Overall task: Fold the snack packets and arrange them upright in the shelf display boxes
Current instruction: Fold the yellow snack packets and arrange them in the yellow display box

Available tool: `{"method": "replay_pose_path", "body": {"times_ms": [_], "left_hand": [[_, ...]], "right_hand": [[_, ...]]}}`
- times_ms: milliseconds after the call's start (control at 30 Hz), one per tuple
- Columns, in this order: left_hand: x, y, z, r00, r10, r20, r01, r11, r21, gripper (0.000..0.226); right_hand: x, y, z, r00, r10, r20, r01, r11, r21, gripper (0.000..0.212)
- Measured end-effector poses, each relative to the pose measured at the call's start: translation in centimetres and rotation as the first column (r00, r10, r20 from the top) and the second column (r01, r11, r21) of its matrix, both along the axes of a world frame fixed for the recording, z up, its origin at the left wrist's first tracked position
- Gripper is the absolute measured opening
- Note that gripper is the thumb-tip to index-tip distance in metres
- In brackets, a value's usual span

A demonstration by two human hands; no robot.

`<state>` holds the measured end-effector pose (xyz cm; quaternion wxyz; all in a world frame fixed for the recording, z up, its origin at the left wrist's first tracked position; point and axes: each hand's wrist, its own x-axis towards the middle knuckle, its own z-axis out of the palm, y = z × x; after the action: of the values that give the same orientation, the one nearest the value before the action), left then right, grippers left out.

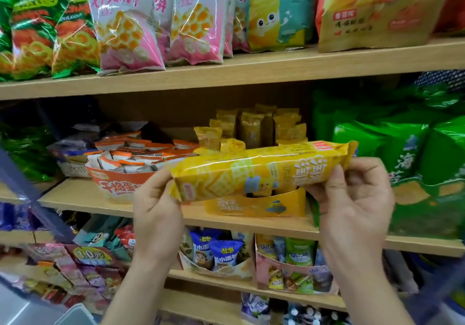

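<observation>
Packet: long yellow snack packet (261, 171), frame centre, held level before the yellow display box (256, 205).
Hands: left hand (158, 203) and right hand (352, 198) each pinch an end.
Handling: probably light, crinkly, slippery; grip the sealed ends.

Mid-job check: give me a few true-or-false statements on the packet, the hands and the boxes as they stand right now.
1. The left hand and the right hand each grip one end of the long yellow packet. True.
2. The packet is held upright. False: it lies nearly level, in front of the yellow display box.
3. The yellow display box is empty. False: small yellow packets stand upright in it.
4. The orange display box sits to the left of the yellow one on the same shelf. True.
5. The pink bags stand on the lowest shelf. False: they stand on the top shelf.
</observation>
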<state>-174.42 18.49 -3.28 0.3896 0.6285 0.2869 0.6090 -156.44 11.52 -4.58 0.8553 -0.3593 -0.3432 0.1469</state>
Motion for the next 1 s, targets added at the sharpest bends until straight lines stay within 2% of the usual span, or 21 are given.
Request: {"method": "replay_pose_path", "body": {"times_ms": [100,133,167,233,267,300,367,433,467,533,600,700,767,867,1000], "left_hand": [[-1.4,-1.0,-0.6,0.943,-0.191,0.274,0.249,0.949,-0.194,0.04],[-1.9,-1.4,-0.6,0.917,-0.257,0.305,0.335,0.911,-0.239,0.037],[-2.3,-1.7,-0.6,0.916,-0.301,0.264,0.371,0.887,-0.275,0.041],[-3.0,-2.2,-1.0,0.937,-0.347,-0.02,0.327,0.9,-0.288,0.059],[-2.9,-2.4,-1.2,0.927,-0.332,-0.174,0.282,0.923,-0.26,0.055],[-2.8,-2.5,-1.5,0.913,-0.312,-0.261,0.253,0.938,-0.236,0.05],[-2.8,-2.6,-2.4,0.911,-0.325,-0.255,0.269,0.935,-0.231,0.055],[-2.6,-2.5,-3.1,0.902,-0.352,-0.248,0.29,0.923,-0.254,0.06],[-2.5,-2.5,-3.5,0.887,-0.364,-0.283,0.295,0.92,-0.259,0.059],[-2.2,-2.6,-3.9,0.847,-0.383,-0.368,0.304,0.918,-0.255,0.054],[-1.6,-3.0,-3.8,0.833,-0.386,-0.396,0.318,0.92,-0.227,0.048],[0.3,-3.7,-2.9,0.879,-0.321,-0.353,0.292,0.947,-0.136,0.041],[1.6,-4.4,-2.4,0.905,-0.161,-0.394,0.181,0.983,0.016,0.038],[3.3,-5.3,-2.4,0.883,0.028,-0.468,0.106,0.96,0.258,0.043],[4.4,-5.6,-2.6,0.916,0.079,-0.394,0.053,0.948,0.314,0.039]], "right_hand": [[0.0,-0.3,-0.3,0.999,0.004,0.054,-0.003,1.0,-0.026,0.007],[0.0,-0.4,-0.3,0.998,0.004,0.069,-0.002,0.999,-0.035,0.006],[-0.1,-0.6,-0.3,0.996,-0.001,0.088,0.005,0.999,-0.044,0.006],[0.0,-0.8,-0.5,0.988,-0.028,0.149,0.039,0.997,-0.069,0.006],[0.0,-1.0,-0.4,0.985,-0.017,0.173,0.033,0.996,-0.089,0.007],[0.1,-1.2,-0.2,0.983,0.022,0.182,-0.001,0.994,-0.113,0.009],[0.0,-1.5,0.2,0.975,0.21,0.078,-0.2,0.972,-0.125,0.01],[-0.1,-1.6,0.5,0.913,0.401,-0.078,-0.407,0.909,-0.09,0.01],[-0.2,-1.7,0.6,0.906,0.413,-0.087,-0.421,0.901,-0.109,0.012],[-0.4,-1.8,0.4,0.941,0.337,-0.021,-0.335,0.927,-0.171,0.018],[-0.6,-1.7,0.2,0.963,0.267,0.031,-0.256,0.948,-0.191,0.012],[-1.2,-1.7,-0.2,0.968,0.234,0.089,-0.211,0.956,-0.206,0.01],[-1.6,-1.7,-0.3,0.97,0.218,0.109,-0.192,0.958,-0.213,0.004],[-1.7,-1.9,-0.3,0.981,0.151,0.123,-0.123,0.969,-0.214,0.005],[-2.2,-2.2,-0.5,0.988,0.089,0.129,-0.063,0.98,-0.191,0.004]]}}
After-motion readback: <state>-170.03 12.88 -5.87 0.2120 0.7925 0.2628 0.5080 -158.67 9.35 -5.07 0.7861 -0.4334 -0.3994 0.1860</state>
